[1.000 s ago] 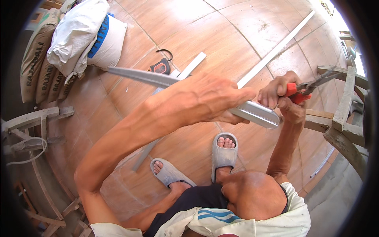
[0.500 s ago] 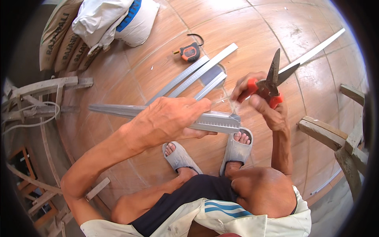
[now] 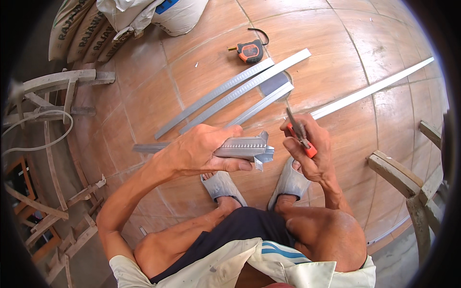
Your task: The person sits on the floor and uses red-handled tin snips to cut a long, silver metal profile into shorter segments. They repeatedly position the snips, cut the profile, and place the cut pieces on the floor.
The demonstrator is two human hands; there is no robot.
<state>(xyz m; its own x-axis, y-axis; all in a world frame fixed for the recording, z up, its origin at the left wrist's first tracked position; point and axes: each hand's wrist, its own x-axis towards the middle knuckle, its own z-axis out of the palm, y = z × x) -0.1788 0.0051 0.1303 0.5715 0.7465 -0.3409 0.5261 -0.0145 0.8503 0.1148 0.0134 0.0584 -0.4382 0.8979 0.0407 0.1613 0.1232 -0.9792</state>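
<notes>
My left hand [image 3: 204, 149] is closed around a silver metal channel [image 3: 240, 148] with a toothed edge. Its near end is cut into flaps that bend outward, and its far end points left behind my wrist. My right hand [image 3: 312, 149], just right of those flaps, grips red-handled tin snips [image 3: 302, 137]. The snips' blades point up and away from me, apart from the channel; whether they are parted is hard to see. Beyond my hands, several loose metal strips [image 3: 249, 86] lie on the floor, with a black and orange tape measure [image 3: 249, 50] behind them.
A long white strip [image 3: 374, 89] runs across the tiled floor [image 3: 336, 57] to the right. Wooden frames stand at the right [image 3: 396, 173] and left [image 3: 72, 79]. Stacked sacks [image 3: 91, 33] fill the far left. My sandalled feet [image 3: 223, 187] are under my hands.
The channel's end, straight-edged before, now has its flaps bent outward. My right hand has lowered and turned the snips, whose blades stood wide apart before. The view has shifted a little.
</notes>
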